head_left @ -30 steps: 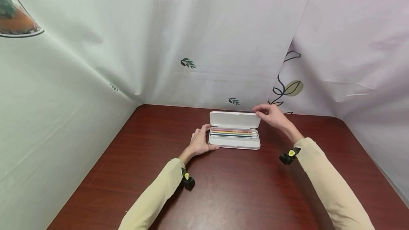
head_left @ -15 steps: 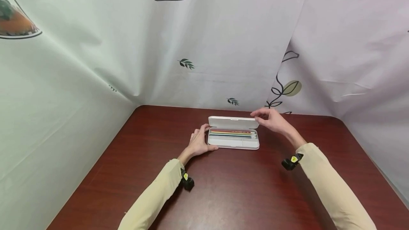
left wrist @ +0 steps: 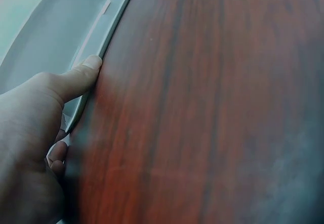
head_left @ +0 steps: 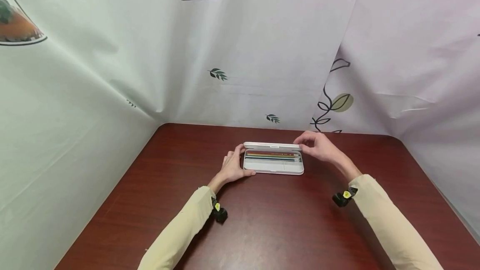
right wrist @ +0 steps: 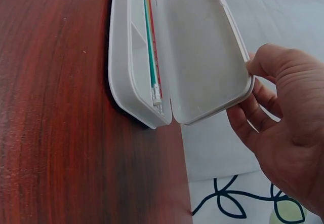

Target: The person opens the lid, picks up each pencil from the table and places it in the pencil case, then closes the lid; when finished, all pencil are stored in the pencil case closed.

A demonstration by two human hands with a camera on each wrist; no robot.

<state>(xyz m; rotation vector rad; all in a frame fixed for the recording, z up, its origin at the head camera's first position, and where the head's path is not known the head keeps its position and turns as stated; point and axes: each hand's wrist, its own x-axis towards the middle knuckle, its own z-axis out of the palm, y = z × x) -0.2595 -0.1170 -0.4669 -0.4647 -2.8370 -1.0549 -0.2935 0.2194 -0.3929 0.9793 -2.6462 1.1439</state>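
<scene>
A white pencil case [head_left: 264,165] lies on the table with its hinged lid [head_left: 258,145] partly raised at the back. Several coloured pencils [head_left: 271,156] lie in a row in its rear part, and a small divider splits the front part. My left hand [head_left: 233,168] grips the case's left end; in the left wrist view the thumb [left wrist: 83,76] presses on the front rim. At the lid's right corner, my right hand [head_left: 319,146] pinches the edge between thumb and fingers. The right wrist view shows the lid's inner face [right wrist: 202,51] and white-ended pencils [right wrist: 153,67].
The reddish-brown wooden table [head_left: 262,220] runs back to a pale printed curtain [head_left: 255,74] close behind the case. Another stretch of curtain [head_left: 75,116] borders the left side. Each wrist carries a small black camera [head_left: 220,215].
The lid has tilted forward and down from nearly upright, with my right hand moving along at its corner. My left hand stays in place on the case.
</scene>
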